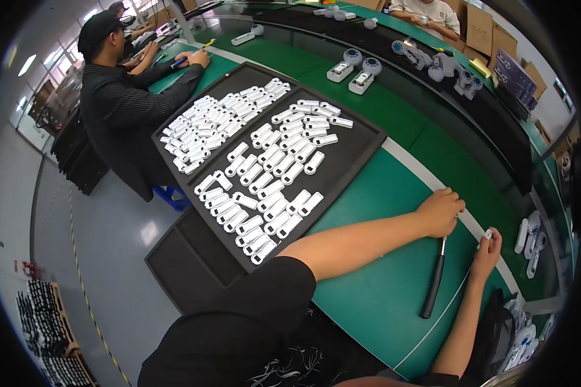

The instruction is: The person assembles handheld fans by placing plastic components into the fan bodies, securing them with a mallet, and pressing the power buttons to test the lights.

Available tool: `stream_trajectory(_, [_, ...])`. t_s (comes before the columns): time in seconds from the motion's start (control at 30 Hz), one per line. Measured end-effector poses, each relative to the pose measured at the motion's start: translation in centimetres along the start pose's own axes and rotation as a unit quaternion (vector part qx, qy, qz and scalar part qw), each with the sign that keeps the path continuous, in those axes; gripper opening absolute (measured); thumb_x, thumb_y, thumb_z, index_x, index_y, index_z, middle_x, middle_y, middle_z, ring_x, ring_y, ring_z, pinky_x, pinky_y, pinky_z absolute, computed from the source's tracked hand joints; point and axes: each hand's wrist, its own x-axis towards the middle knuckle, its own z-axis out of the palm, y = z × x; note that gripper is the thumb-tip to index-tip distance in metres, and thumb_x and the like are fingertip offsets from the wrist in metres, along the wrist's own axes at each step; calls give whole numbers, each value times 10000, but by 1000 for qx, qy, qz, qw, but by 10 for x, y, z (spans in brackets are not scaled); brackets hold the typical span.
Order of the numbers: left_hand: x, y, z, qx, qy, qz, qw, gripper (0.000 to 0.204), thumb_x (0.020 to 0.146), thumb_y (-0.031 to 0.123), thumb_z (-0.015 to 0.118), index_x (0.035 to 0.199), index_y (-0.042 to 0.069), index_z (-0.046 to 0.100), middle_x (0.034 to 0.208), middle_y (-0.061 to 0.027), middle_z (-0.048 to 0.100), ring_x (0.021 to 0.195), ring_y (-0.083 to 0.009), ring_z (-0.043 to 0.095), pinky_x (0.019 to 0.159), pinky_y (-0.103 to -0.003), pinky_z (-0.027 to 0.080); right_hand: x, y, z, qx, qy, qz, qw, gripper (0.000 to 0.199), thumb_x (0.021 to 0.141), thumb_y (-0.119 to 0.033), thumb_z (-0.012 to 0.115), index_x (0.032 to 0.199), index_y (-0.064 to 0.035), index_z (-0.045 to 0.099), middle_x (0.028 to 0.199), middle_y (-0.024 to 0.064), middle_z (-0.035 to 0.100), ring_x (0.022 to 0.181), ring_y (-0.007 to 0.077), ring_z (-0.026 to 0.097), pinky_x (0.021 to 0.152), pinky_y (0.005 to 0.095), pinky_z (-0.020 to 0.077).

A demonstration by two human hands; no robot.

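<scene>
Lettering (507, 69) on purple box (523, 80); right hand (486, 253) around white piece (489, 233), left hand (440, 213), grip unclear

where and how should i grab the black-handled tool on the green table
Probably around the middle of its long black handle, coming down from above and slightly left, fingers wrapping across its length. The handle is slim and lies flat on the green table, pointing toward the wearer, while a thin white cord runs along its right side. The metal shaft looks thinner.
</scene>
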Motion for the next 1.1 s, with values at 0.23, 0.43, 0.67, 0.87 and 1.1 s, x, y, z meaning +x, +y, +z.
stream_trajectory(0.23, [0,-9,-7,-78,9,59,995,248,726,111,688,957,37,637,901,-124,640,916,-321,582,840,-424,479,-14,-12,14,-100,-31,-21,994,95,906,-133,591,978,-70,598,644,-74,425,575,18,373,490,205,270])
stream_trajectory(0.43, [3,-9,0,-38,-34,57,997,237,736,121,713,957,42,680,924,-121,674,950,-315,595,852,-410,488,-25,-37,24,-293,-52,-198,934,150,802,-110,690,913,-16,653,815,117,580,723,234,575,639,322,463])
stream_trajectory(0.67, [5,-9,-4,-61,-61,52,995,285,759,100,702,1038,48,690,925,-121,679,922,-295,608,823,-390,500,-29,-41,29,-284,-33,-165,944,181,778,-162,711,903,-41,660,864,121,585,848,287,578,750,370,480])
stream_trajectory(0.87, [1,-5,-5,-65,-62,69,994,274,782,124,686,1045,45,692,959,-137,682,924,-301,620,828,-399,501,-30,-48,34,-314,-64,-303,897,185,761,-163,733,871,-43,646,850,104,584,837,286,568,749,377,475])
stream_trajectory(1.1, [2,-3,-7,-61,4,72,996,252,800,156,672,1017,29,693,966,-139,686,954,-308,620,849,-399,500,-33,-58,38,-333,-117,-229,907,172,784,-166,721,815,-33,616,813,110,586,758,272,561,654,374,455])
